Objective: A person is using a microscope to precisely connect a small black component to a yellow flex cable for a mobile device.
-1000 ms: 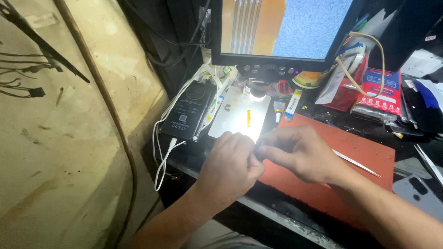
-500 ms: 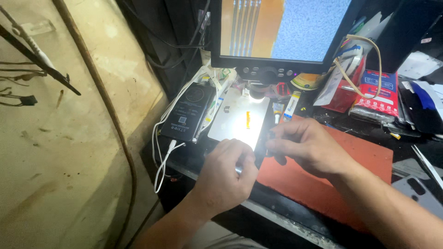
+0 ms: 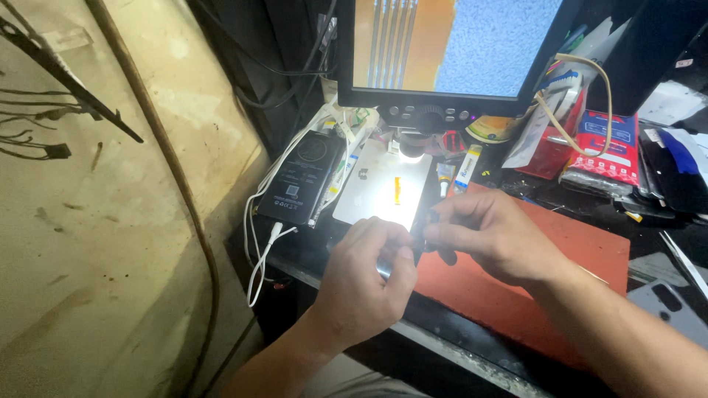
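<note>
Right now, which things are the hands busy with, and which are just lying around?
In use:
left hand
right hand
small dark part pinched between them
lit silver plate

Lying about:
black power bank
white cable
red packet
orange mat
monitor

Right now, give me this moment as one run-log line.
left hand: gripping small metal tool | right hand: pinching small dark part | both over lit white plate edge and orange mat | screen: on

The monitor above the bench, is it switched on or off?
On: the monitor glows with an orange and blue picture, above the left hand and right hand.
</note>
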